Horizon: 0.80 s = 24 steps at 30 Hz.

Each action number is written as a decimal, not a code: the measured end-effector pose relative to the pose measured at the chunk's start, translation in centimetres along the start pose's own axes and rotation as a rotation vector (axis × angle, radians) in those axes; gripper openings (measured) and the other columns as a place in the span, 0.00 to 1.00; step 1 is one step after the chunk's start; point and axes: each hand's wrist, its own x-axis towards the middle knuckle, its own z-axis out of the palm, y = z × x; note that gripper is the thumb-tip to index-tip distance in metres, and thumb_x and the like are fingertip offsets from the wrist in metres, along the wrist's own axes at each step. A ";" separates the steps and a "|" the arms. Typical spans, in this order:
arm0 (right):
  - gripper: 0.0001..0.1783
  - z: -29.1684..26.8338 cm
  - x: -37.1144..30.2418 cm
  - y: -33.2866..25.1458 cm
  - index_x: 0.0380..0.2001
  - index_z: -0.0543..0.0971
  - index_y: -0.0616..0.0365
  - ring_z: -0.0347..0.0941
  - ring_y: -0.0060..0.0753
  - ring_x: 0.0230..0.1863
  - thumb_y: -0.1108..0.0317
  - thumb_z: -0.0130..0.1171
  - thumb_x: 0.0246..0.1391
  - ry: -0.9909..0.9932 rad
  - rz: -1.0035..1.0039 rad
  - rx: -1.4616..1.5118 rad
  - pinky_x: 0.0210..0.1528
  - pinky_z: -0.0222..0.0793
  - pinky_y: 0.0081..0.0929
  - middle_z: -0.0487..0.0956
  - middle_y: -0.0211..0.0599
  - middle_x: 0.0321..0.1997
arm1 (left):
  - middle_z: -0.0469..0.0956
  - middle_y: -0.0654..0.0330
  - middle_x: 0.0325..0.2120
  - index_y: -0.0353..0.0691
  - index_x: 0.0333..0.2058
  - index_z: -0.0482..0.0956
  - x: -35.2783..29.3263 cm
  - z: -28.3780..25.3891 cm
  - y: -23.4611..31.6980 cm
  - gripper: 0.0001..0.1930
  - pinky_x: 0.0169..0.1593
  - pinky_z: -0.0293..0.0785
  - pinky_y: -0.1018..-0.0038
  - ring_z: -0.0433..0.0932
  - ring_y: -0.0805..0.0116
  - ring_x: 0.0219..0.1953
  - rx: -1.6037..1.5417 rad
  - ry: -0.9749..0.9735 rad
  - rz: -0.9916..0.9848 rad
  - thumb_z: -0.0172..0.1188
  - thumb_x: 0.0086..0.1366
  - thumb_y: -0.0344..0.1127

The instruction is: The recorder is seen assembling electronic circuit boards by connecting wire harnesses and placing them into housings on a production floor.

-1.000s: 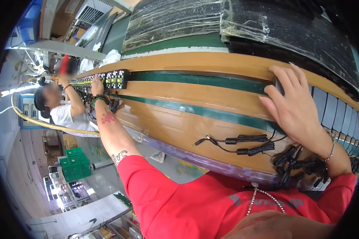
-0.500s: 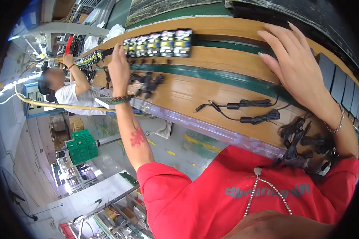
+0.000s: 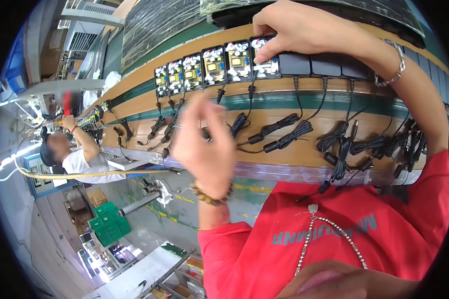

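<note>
A row of open black power adapters, circuit boards showing, lies along the wooden bench. My right hand reaches over its right end, closed on the last open power adapter, with the thumb on its white parts. Against that one begin closed black adapters. My left hand, smeared by motion, is in front of the row, above the cords; its fingers are unclear. Bundled black cords run from the adapters toward me, several heaped at the right.
A clear plastic-covered edge borders the bench on my side. Beyond the bench lies a film-wrapped surface. Further left along the line, a person in a white shirt works. Green crates stand on the floor.
My right hand has moved left from above the bench onto the last open adapter and closed. My left hand has left the row's far end and come nearer. The view has shifted.
</note>
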 end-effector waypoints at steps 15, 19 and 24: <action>0.31 -0.9 2.8 1.3 0.31 0.81 0.76 0.79 0.63 0.38 0.49 0.68 0.51 -0.262 -0.133 -0.108 0.41 0.74 0.48 0.80 0.66 0.32 | 0.73 0.63 0.23 0.26 0.42 0.79 -0.1 3.4 1.8 0.14 0.33 0.70 0.74 0.71 0.72 0.26 -1.086 -0.374 -0.834 0.55 0.74 0.36; 0.30 -0.7 3.1 1.5 0.31 0.81 0.76 0.79 0.64 0.38 0.50 0.68 0.52 -0.306 -0.124 -0.040 0.40 0.74 0.48 0.81 0.65 0.31 | 0.72 0.65 0.22 0.24 0.45 0.79 0.4 2.9 2.4 0.16 0.32 0.68 0.77 0.69 0.75 0.25 -1.125 -0.418 -0.932 0.56 0.74 0.36; 0.28 1.0 4.3 2.2 0.34 0.81 0.72 0.79 0.56 0.38 0.50 0.67 0.53 -0.279 -0.248 -0.199 0.41 0.73 0.44 0.81 0.57 0.32 | 0.67 0.68 0.19 0.25 0.44 0.80 0.8 2.9 2.2 0.16 0.29 0.63 0.79 0.63 0.79 0.21 -1.069 -0.472 -0.934 0.55 0.75 0.37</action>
